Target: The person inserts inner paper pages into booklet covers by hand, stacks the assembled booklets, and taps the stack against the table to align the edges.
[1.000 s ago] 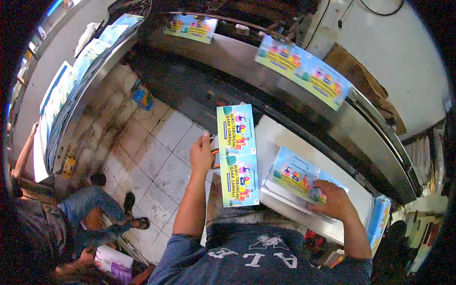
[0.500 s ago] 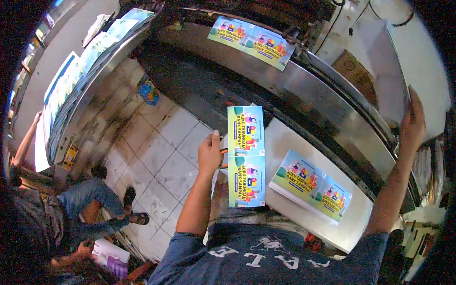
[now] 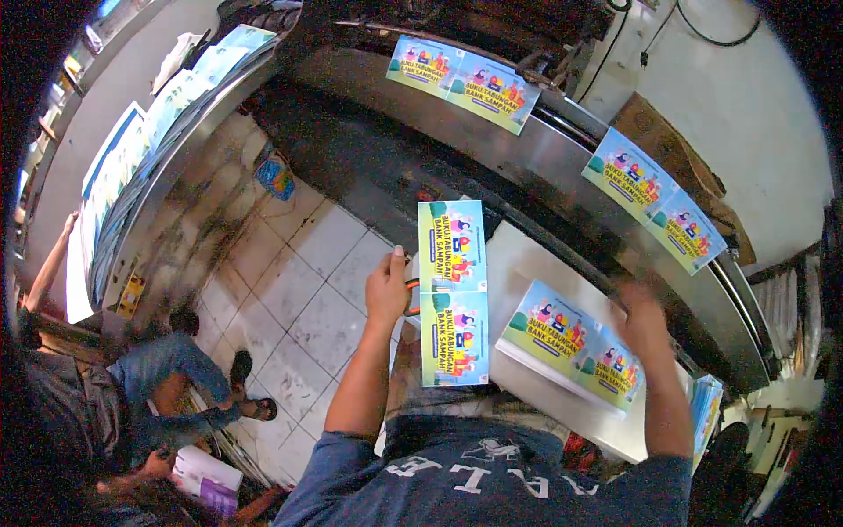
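Note:
My left hand (image 3: pixel 387 286) is closed on an orange-and-black looped handle (image 3: pixel 413 297), whose tool I cannot make out. Just right of it is an upright printed cover sheet (image 3: pixel 453 294), with two matching panels reading "Buku Tabungan Bank Sampah". Motion blurs my right hand (image 3: pixel 641 316), which hovers at or over the right end of a stack of the same covers (image 3: pixel 571 342); its fingers are unclear. The stack lies on a white surface (image 3: pixel 518 255). Another cover (image 3: pixel 654 202) rests on the curved metal ledge at the right, and one more cover (image 3: pixel 464 83) on the ledge farther back.
Long metal machine ledges (image 3: pixel 562 167) curve across in front. More printed sheets (image 3: pixel 145 140) line a ledge at left. A seated person (image 3: pixel 167 378) is at lower left, a hand touching those sheets. Tiled floor (image 3: pixel 299 325) shows between; cardboard (image 3: pixel 663 140) stands behind the right ledge.
My right hand has come down and left, from a large pale sheet at far right to the stack. A printed cover now shows on the right ledge. My left hand is nearly still.

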Action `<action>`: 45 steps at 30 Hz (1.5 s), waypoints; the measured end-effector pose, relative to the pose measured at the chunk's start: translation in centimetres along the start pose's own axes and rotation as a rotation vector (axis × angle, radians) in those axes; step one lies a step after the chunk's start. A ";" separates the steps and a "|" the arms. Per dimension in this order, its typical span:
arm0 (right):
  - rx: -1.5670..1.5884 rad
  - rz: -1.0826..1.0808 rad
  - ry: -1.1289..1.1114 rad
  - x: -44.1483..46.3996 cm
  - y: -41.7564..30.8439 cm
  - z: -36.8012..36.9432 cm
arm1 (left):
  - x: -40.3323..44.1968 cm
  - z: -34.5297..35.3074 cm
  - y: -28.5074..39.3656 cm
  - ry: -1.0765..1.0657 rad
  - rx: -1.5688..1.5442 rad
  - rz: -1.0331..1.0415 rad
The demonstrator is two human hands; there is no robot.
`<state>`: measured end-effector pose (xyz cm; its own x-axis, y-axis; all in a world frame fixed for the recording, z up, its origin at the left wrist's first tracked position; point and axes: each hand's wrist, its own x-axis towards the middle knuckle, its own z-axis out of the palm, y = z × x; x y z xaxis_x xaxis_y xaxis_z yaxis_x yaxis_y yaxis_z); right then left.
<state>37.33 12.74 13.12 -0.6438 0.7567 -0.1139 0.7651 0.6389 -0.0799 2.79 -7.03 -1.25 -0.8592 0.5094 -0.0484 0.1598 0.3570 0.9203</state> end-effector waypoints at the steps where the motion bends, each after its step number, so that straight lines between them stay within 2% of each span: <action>1: -0.010 -0.131 0.010 -3.0 -0.2 1.4 | 0.1 0.0 -0.1 0.017 0.008 0.021; 2: 0.086 -0.107 -0.183 -5.3 -1.2 1.3 | 0.1 -0.1 0.2 0.020 0.008 0.022; 3: 0.065 -0.099 -0.276 -7.2 -2.6 1.2 | -0.1 -0.2 0.7 0.008 0.010 0.001; 4: 0.059 -0.142 -0.269 -8.9 -3.3 1.8 | -0.2 -0.5 0.9 -0.004 0.017 -0.020; 5: -0.009 -0.264 -0.087 -9.8 -3.9 2.9 | -0.1 -0.3 0.4 0.002 0.021 -0.021; 7: -0.037 -0.254 -0.087 -10.7 -3.6 3.9 | 0.3 0.5 -1.0 0.037 -0.096 -0.012; 11: 0.034 -0.256 -0.053 -10.8 -3.2 3.7 | 0.2 0.3 -0.7 0.015 -0.062 -0.037; 14: -0.023 -0.285 -0.055 -10.7 -2.5 4.7 | 0.2 0.5 -1.0 0.029 -0.061 -0.032; 16: -0.070 -0.225 -0.007 -10.5 -2.9 5.3 | 0.3 0.5 -0.9 0.042 -0.018 0.009; 23: -0.104 -0.270 -0.090 -9.2 -2.4 4.3 | 0.9 0.6 -2.2 -0.009 -0.085 -0.030; 25: -0.033 -0.228 -0.155 -9.3 -2.0 3.9 | 0.9 0.7 -2.8 0.010 -0.018 -0.112; 26: -0.027 -0.230 -0.161 -9.5 -1.8 4.1 | 0.7 0.8 -2.4 -0.022 -0.043 -0.056; 28: 0.031 -0.215 -0.186 -9.2 -1.2 3.9 | 1.6 0.3 -4.6 0.016 0.199 0.289; 29: 0.082 -0.195 -0.197 -9.0 -0.8 3.5 | 2.3 0.9 -6.7 0.089 0.457 0.596; 30: 0.080 -0.164 -0.214 -8.8 -0.5 3.2 | 1.4 1.4 -5.1 0.054 0.445 0.594; 31: 0.148 -0.174 -0.190 -8.5 -0.3 2.9 | 0.8 1.0 -3.4 0.023 0.195 0.407; 33: 0.219 -0.193 -0.158 -8.2 -0.2 2.0 | 0.4 0.8 -2.0 0.003 -0.046 0.216; 35: 0.285 -0.093 -0.333 -7.6 -0.4 0.3 | 0.8 0.6 -2.7 0.014 0.102 0.216; 36: 0.358 -0.121 -0.314 -7.4 0.3 0.1 | 1.1 0.5 -3.2 0.043 0.193 0.244; 37: 0.317 -0.136 -0.255 -6.9 0.7 -1.1 | 1.4 0.7 -3.5 0.020 -0.023 0.046; 39: 0.200 -0.139 -0.050 -5.8 1.0 -4.2 | 0.0 -0.1 -0.7 0.023 0.090 0.050; 40: 0.064 0.009 -0.114 -4.6 1.9 -5.9 | 0.0 -0.2 -0.3 0.042 0.067 0.079; 41: 0.092 0.004 -0.022 -3.6 2.9 -7.6 | -0.1 -0.2 -0.2 0.048 0.047 0.106; 42: -0.056 0.089 0.052 -2.4 3.5 -9.7 | -0.4 -0.7 0.9 -0.011 0.068 -0.037; 43: -0.121 0.184 0.031 -0.1 5.6 -12.2 | -0.4 -0.6 0.9 0.004 0.068 -0.035; 44: -0.044 0.092 0.516 0.9 7.5 -13.3 | -0.3 -0.4 0.7 0.027 0.016 0.008; 45: -0.032 0.002 0.725 1.9 7.6 -14.6 | -0.3 -0.2 0.3 0.047 -0.036 0.052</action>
<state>41.71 21.04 26.73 -0.4973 0.6523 0.5720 0.7726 0.6329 -0.0501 2.97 -7.22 -0.86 -0.8723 0.4887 0.0171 0.1875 0.3020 0.9347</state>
